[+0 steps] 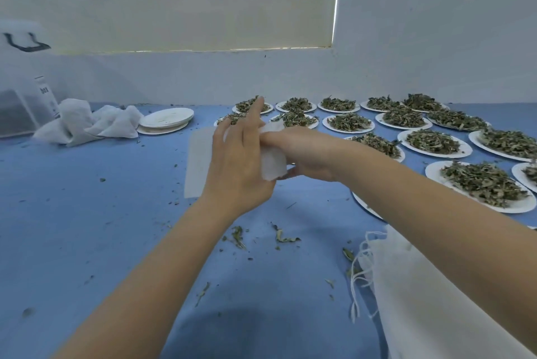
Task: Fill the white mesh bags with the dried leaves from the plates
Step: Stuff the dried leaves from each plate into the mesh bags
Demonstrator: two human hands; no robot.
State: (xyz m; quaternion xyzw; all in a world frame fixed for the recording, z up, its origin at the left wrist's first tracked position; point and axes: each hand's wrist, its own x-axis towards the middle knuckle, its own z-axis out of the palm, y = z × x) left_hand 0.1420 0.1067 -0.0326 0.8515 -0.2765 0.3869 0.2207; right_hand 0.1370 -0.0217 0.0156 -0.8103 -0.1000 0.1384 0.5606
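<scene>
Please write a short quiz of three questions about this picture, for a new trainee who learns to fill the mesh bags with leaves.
1. True or false: the stack of empty plates lies left of the plates with dried leaves.
2. Which hands hold the white mesh bag? A. left only B. right only C. both
3. What lies beside the stack of empty plates, on its left?

Key:
1. True.
2. C: the left hand and the right hand both hold it.
3. A heap of filled white bags.
</scene>
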